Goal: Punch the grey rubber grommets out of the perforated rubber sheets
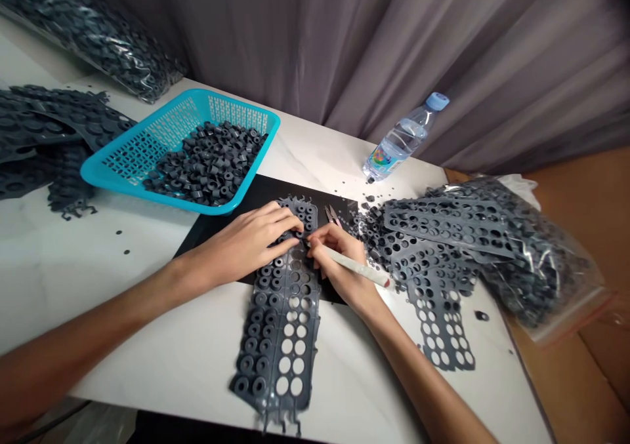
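Observation:
A long grey rubber sheet [278, 326] studded with small rings lies lengthwise in front of me, its far end on a black mat [231, 218]. Many of its right-hand rings are gone, leaving round holes. My left hand [249, 241] rests on the sheet's upper part, fingers curled and pressing down near the far end. My right hand [339, 260] grips a white pen-like knife [357, 268] like a pencil, its tip at the sheet beside my left fingertips.
A turquoise basket [147, 149] holding loose grey rings stands at the back left. Emptied holed sheets [438, 254] pile up on the right beside a plastic bag [541, 260]. Small scissors [333, 216], a water bottle [401, 139], more ringed sheets [44, 136] far left.

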A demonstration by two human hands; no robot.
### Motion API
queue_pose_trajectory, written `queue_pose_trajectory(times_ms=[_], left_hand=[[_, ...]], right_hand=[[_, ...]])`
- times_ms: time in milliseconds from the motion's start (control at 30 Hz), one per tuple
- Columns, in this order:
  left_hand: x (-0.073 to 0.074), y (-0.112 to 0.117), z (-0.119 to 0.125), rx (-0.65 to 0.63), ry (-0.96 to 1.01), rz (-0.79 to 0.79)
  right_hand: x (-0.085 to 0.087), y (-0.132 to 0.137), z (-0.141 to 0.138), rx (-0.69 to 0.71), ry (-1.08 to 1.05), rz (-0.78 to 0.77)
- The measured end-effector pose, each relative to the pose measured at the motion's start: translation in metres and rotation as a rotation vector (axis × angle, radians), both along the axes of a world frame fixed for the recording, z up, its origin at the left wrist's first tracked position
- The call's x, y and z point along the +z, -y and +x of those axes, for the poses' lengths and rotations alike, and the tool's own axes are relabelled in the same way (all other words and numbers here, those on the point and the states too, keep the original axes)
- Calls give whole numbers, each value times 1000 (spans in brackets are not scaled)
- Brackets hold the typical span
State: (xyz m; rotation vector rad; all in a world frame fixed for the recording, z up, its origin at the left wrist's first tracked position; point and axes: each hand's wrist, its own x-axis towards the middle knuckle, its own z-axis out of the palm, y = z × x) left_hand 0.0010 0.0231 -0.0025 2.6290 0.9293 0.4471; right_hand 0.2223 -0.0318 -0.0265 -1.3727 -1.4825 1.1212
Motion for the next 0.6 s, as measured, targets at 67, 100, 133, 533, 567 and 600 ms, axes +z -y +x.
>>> queue_pose_trajectory(times_ms=[67,100,133,533,567,600], left_hand=[[-5,-1,3,-7,-23,81],[-7,-2,5,-8,-42,124],[-9,-2,7,-11,-60,164],[-25,0,14,46,196,11],[-25,-1,13,32,186,-7],[-25,-3,11,21,179,-26]], right_hand=[[0,0,0,7,23,21],[0,1,-1,9,41,36],[0,1,-1,10,66,56],[8,3,-9,-15,204,97],[7,2,-7,-16,142,62],[6,2,-5,-19,72,28]])
